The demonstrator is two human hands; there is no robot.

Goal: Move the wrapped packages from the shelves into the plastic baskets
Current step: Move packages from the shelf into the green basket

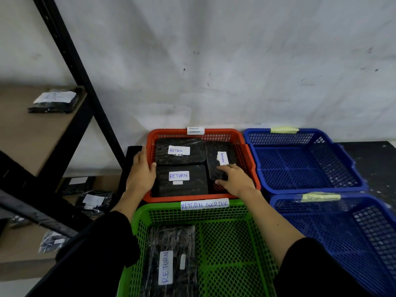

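Note:
The orange basket (246, 146) holds three black wrapped packages with white "RETURN" labels. My right hand (234, 179) grips the near end of the right package (216, 155), which stands tilted against the basket's right side. My left hand (140, 172) holds the basket's left rim, thumb over the edge beside the front package (182, 185). Behind that one lies the back package (180, 151). In the green basket (225, 243) closest to me lies one long package (169, 262). More packages remain on the shelves: one on the upper board (53, 101) and several lower down (92, 200).
Two empty blue baskets (304, 163) (342, 232) stand to the right on a dark surface. The black metal shelf frame (85, 86) rises at the left. A white wall is behind the baskets.

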